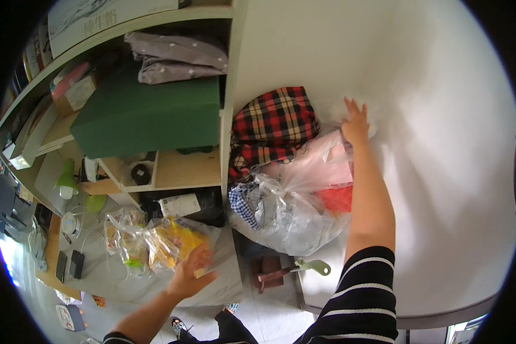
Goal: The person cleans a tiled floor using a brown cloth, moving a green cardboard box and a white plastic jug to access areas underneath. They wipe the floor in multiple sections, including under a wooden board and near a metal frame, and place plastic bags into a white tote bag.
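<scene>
My left hand (192,272) is open, its fingers spread at the lower edge of a clear plastic bag (175,238) of yellow packets on the desk. Whether the fingers touch the bag I cannot tell. Stretched far forward, my right hand (356,120) is also open, with fingers apart and nothing visible in it. It is by the pale wall, just beyond a pink package (327,162) under clear plastic. Left of that lies a red and black plaid cloth (278,117). Nearer to me is a large knotted clear bag (292,226), with blue checked cloth (243,200) and a red item (337,198) beside it.
A shelf unit (228,137) at the left holds a green box (155,117) with folded grey star-patterned fabric (178,57) on top. A black package (209,207) lies below. A green desk lamp (66,180) and cables stand farther left. A green-handled brush (312,266) lies near me.
</scene>
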Demonstrator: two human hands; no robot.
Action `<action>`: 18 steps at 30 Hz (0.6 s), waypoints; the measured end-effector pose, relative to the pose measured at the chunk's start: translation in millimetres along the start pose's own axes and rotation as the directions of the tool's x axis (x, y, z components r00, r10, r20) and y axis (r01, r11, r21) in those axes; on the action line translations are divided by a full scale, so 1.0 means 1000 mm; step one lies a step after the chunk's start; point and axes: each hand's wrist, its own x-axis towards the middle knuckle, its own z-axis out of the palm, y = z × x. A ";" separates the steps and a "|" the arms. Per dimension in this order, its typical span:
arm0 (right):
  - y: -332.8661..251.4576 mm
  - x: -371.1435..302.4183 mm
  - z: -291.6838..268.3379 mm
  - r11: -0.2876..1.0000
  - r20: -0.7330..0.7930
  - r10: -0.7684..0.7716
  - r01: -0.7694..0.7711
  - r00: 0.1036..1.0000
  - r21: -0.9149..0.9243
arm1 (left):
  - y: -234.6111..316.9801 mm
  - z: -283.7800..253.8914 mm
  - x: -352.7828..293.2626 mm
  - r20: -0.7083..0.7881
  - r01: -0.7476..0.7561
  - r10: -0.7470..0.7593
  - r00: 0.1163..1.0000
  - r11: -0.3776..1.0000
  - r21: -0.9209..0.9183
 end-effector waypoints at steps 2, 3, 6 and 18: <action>-0.001 0.000 -0.029 0.988 -0.181 -0.143 0.150 0.973 0.028 | 0.025 0.006 0.022 0.045 -0.057 0.055 0.997 0.997 0.052; -0.012 -0.009 -0.044 0.962 -0.273 -0.248 0.269 0.929 0.044 | 0.040 0.006 0.031 0.053 -0.082 0.077 0.996 0.993 0.085; -0.103 -0.107 -0.100 0.825 -0.390 -0.361 0.485 0.847 0.290 | 0.074 -0.015 0.022 -0.039 -0.199 0.208 0.977 0.968 0.154; -0.383 -0.629 -0.160 0.350 0.232 -0.790 0.107 0.568 0.931 | -0.010 -0.155 -0.361 -0.423 0.094 -0.178 0.889 0.973 -0.213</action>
